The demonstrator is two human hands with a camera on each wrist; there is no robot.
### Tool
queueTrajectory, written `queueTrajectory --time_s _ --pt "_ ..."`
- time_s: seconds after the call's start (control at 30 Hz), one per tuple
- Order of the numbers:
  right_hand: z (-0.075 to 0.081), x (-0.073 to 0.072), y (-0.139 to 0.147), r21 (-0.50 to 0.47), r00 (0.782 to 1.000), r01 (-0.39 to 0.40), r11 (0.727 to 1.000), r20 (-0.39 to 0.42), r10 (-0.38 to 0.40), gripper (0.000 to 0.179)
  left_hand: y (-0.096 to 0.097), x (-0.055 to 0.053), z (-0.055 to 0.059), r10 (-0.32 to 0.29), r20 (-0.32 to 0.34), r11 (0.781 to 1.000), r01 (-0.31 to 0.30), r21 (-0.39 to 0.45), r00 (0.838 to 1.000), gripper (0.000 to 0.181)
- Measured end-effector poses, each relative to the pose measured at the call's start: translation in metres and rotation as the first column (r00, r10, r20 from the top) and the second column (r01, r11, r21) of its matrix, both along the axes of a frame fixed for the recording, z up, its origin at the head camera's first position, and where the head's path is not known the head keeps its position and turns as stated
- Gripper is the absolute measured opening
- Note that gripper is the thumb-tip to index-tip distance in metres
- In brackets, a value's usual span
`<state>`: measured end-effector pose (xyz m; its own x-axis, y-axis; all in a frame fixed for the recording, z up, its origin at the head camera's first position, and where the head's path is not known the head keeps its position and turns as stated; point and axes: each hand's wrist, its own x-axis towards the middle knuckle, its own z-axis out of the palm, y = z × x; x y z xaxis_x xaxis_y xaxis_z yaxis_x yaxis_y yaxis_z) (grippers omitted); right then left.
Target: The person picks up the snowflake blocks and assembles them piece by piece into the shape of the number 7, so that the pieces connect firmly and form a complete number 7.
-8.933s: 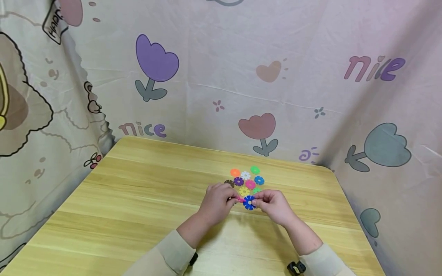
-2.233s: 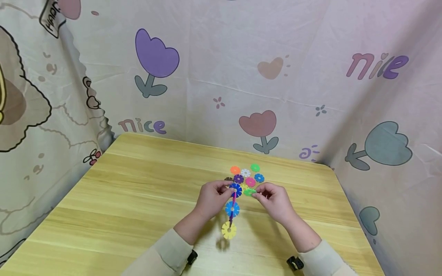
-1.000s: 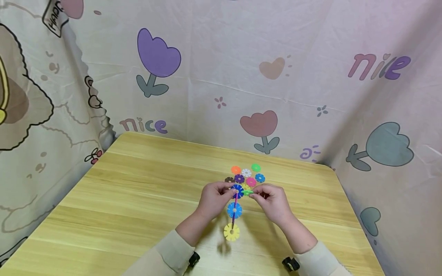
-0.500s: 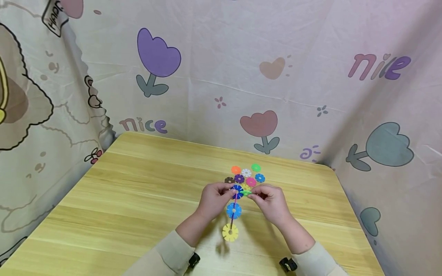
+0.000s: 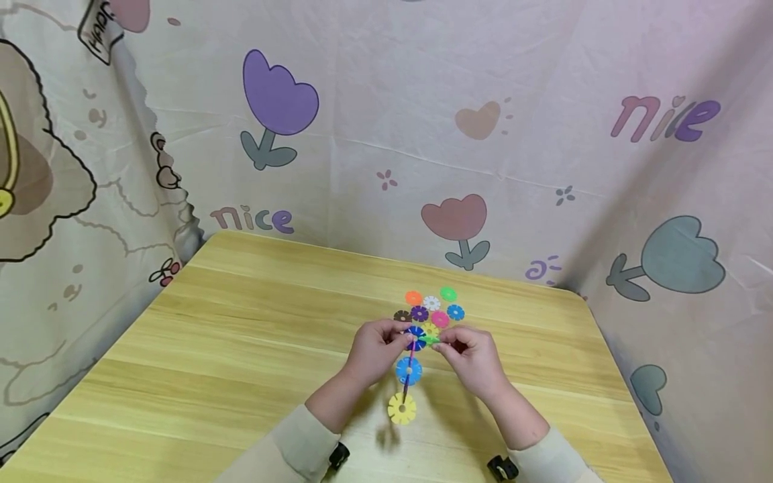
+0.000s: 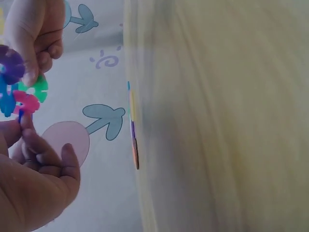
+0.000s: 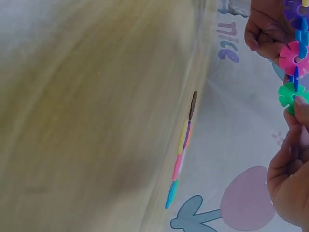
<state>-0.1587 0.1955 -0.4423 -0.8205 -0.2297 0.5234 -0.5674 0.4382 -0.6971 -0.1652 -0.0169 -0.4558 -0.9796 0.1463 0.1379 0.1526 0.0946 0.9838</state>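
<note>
My left hand (image 5: 371, 350) pinches a dark blue snowflake disc (image 5: 417, 330) between thumb and finger. From it a chain of slotted discs hangs above the table: a pink disc (image 5: 413, 353) seen edge-on, a light blue disc (image 5: 401, 371), a purple disc (image 5: 405, 390) and a yellow disc (image 5: 395, 410) lowest. With thumb and fingertip my right hand (image 5: 476, 357) holds a green disc (image 5: 429, 340), nearly edge-on, against the dark blue disc's right edge. In the right wrist view, the green disc (image 7: 286, 95) meets the dark blue disc (image 7: 296, 77) at a right angle.
Loose discs lie flat behind the hands, including orange (image 5: 413, 297), white (image 5: 431, 303), brown (image 5: 402, 316), purple (image 5: 419, 313) and pink (image 5: 440, 318). The wooden table (image 5: 253, 322) reaches back to a printed cloth (image 5: 374, 100).
Since the oldest frame, the dark blue disc has passed to my left hand and my right hand has taken up the green disc. Recently the green disc turned edge-on and moved left against the dark blue one.
</note>
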Motion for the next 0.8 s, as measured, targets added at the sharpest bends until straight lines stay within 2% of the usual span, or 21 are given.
queueTrajectory --time_s 0.13,0.37,0.47,0.6,0.8 --pt "-0.002 0.002 0.001 0.018 1.000 0.027 0.999 -0.001 -0.027 0.015 0.002 0.001 0.002 -0.046 0.020 0.998 0.046 -0.049 0.999 0.027" --pt "-0.006 0.004 0.004 0.033 0.999 0.029 0.999 0.025 -0.030 0.018 0.007 0.008 0.007 -0.119 -0.044 0.982 0.111 -0.152 0.992 0.031" --pt "-0.007 0.005 0.003 0.031 0.999 0.026 0.999 0.037 -0.027 0.017 0.010 0.010 0.008 -0.115 -0.037 0.979 0.107 -0.176 0.993 0.022" --pt "-0.009 0.005 -0.001 0.019 1.000 0.014 1.000 0.026 -0.015 0.017 0.013 0.010 0.010 -0.065 0.008 0.979 0.065 -0.195 0.998 0.010" --pt "-0.010 0.005 -0.005 0.034 1.000 0.015 0.999 0.023 -0.016 0.016 0.013 0.011 0.012 -0.014 0.045 0.981 0.023 -0.193 0.999 0.006"
